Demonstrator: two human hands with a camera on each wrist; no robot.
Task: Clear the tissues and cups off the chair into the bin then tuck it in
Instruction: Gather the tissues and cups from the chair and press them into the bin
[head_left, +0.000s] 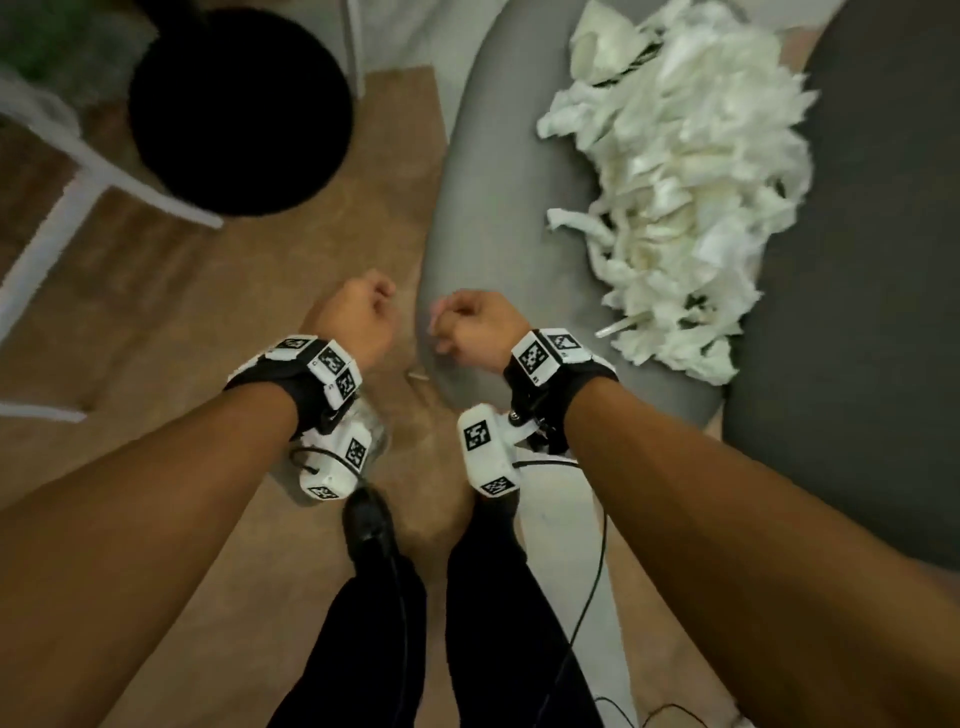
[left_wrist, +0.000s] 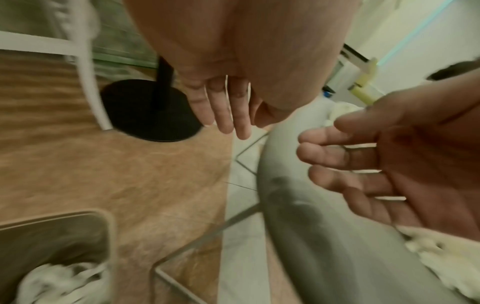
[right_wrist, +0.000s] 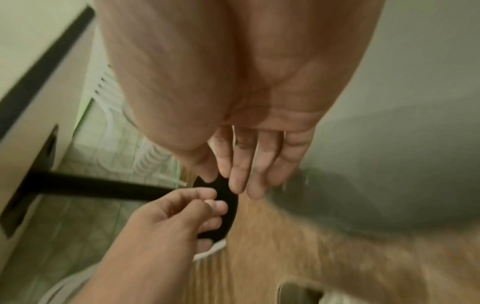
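A big heap of white tissues lies on the dark seat of the grey chair, with a crumpled white cup at its far end. My left hand and right hand hang side by side over the floor, just left of the chair's rim, holding nothing. The left wrist view shows the left fingers hanging relaxed and the right hand spread loosely beside the chair. The beige bin stands on the floor at lower left with tissues inside.
A black round table base sits on the wooden floor ahead left, beside a white frame. My legs and a black shoe are below the hands. A thin cable trails from the right wrist.
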